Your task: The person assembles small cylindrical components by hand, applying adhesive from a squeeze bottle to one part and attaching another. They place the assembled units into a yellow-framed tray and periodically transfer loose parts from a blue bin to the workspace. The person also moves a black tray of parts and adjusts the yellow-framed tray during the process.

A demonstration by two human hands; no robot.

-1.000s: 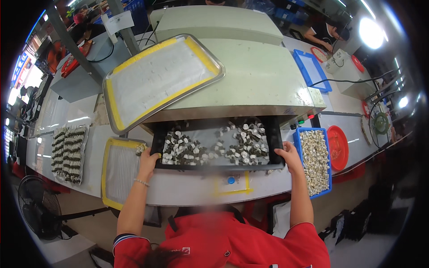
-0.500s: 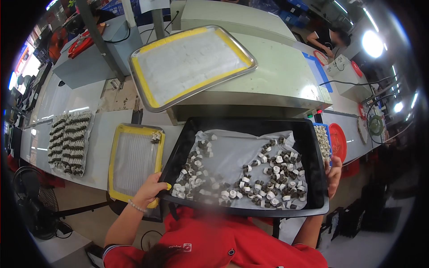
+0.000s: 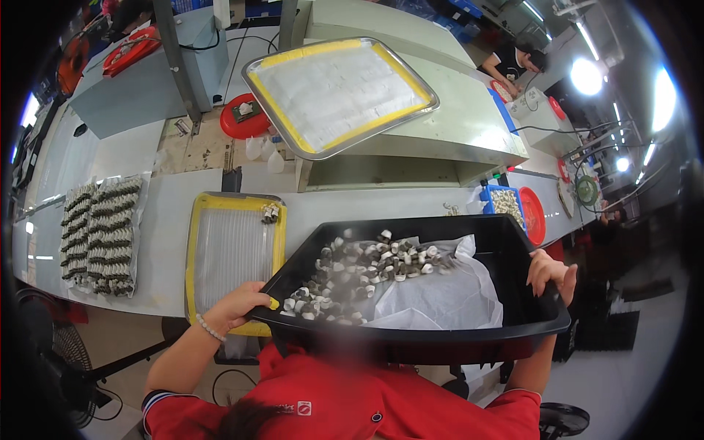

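A deep black plastic tray (image 3: 433,339) is held in front of my body, over the near edge of the table. My left hand (image 3: 240,304) grips its left rim near the front corner, the thumb over the edge by a small yellow mark. At the right rim, my right hand (image 3: 551,277) has its fingers curled over the edge. Inside, many small white-and-dark cap-like pieces (image 3: 400,264) lie in the left and far part of the tray. A wrinkled white sheet (image 3: 455,297) lines the bottom and shows bare at the right. A blur smears the tray's middle.
A yellow-edged metal tray (image 3: 196,242) lies left on the table, with a few pieces in its corner. Farther left is a sheet of rowed pieces (image 3: 103,238). Another yellow-edged tray (image 3: 337,95) rests on a pale cabinet. A blue bin (image 3: 499,198) and red basin (image 3: 534,216) stand right.
The pieces on the tray's right side have slid to the left and far side, baring the sheet at right. The tray is tilted differently and sits farther right, still between both hands.
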